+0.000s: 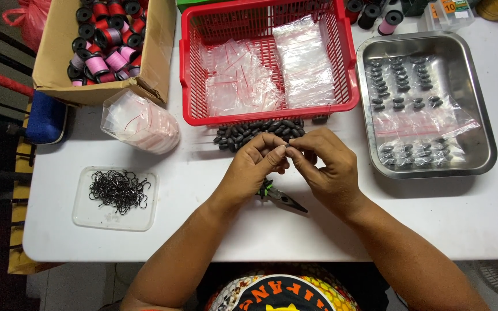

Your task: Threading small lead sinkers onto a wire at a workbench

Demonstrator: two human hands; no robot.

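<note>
Hooks of dark wire lie heaped in our clear shallow plastic tray (114, 198) at near left. Our left hand (253, 167) and right hand (325, 164) meet at the table's middle, fingertips pinched together on something too small to make out. Beneath them lie our green-handled pliers (280, 197), long axis slanting, nose pointing near-right. Just beyond sits a pile of dark oval sinkers (255, 131); further right, our steel tray (480, 115).

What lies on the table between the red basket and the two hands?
In the head view, a pile of small dark oval weights lies between the red basket and the left hand and right hand.
</note>
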